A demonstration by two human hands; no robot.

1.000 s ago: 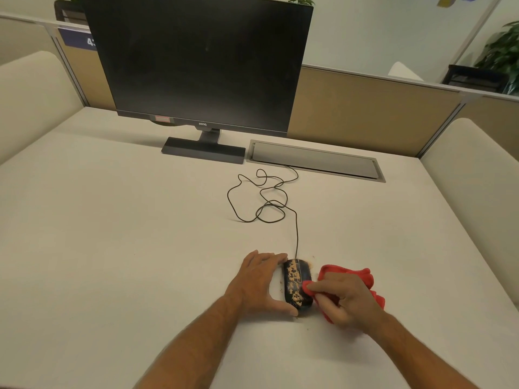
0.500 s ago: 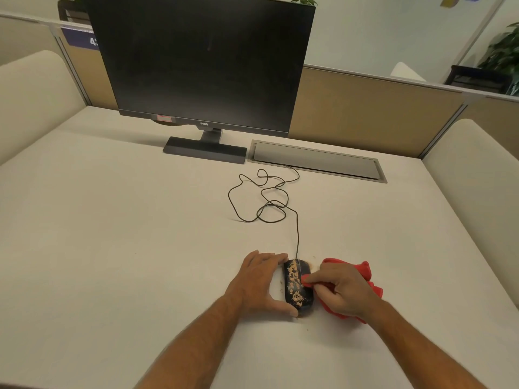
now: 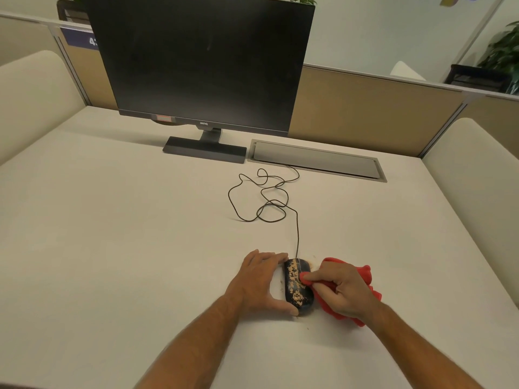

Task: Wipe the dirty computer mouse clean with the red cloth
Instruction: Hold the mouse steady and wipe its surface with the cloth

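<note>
While the left hand lies flat, its straight fingers and thumb bracing the mouse on the near part of the table, the right hand clutches the bunched red cloth against the mouse's right side. A hard swipe could scatter the grime or shove the loosely braced mouse left.

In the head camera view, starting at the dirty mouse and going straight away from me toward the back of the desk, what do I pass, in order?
Mouse → tangled cable → monitor stand → partition wall. The desk hatch sits about level with the stand, so it is left out.
</note>
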